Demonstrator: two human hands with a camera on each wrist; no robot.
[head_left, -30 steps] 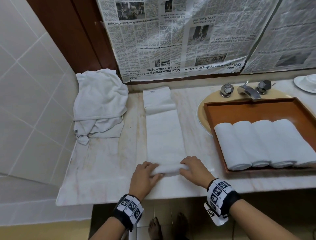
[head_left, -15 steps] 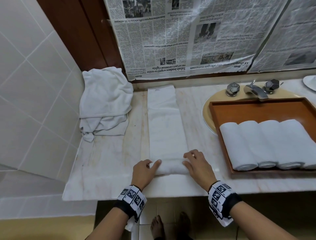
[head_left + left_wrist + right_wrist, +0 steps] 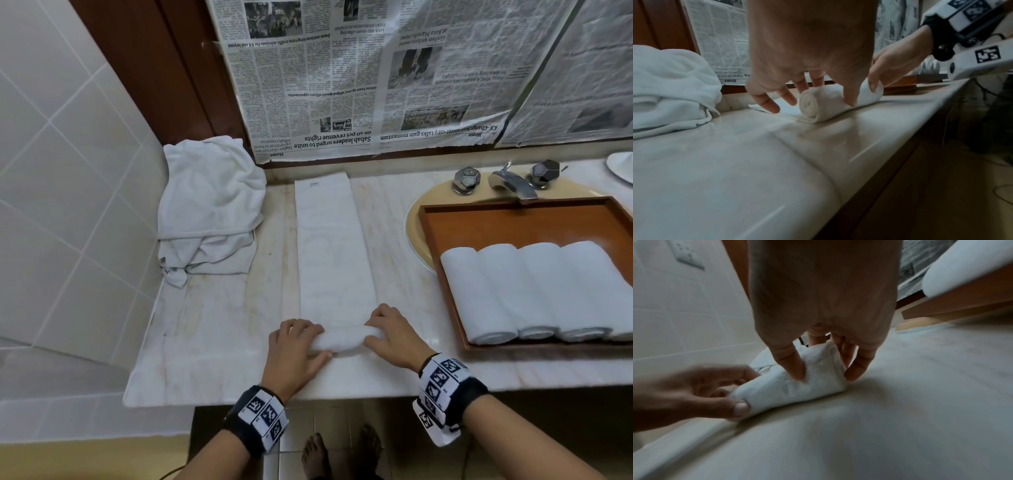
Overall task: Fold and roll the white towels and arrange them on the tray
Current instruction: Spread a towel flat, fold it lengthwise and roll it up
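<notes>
A black strap [image 3: 251,416] is worn on the left wrist, with a white block of square black-and-white code markers [image 3: 267,416] fixed at its 3 o'clock side. A matching black strap [image 3: 469,397] with white marker panels [image 3: 440,378] is worn on the right wrist, and a thin dark cable [image 3: 457,427] is seen at its 6 o'clock edge. Both forearms are left bare of sleeves, and bare feet [image 3: 315,452] are seen at 6 o'clock in the head view.

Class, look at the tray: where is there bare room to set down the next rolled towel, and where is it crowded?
Free: the tray's far half, bare wood between the four rolled towels and the rim nearest the faucet. Crowded: the near half, where the rolls lie touching side by side. The tray's right end is out of view.
</notes>
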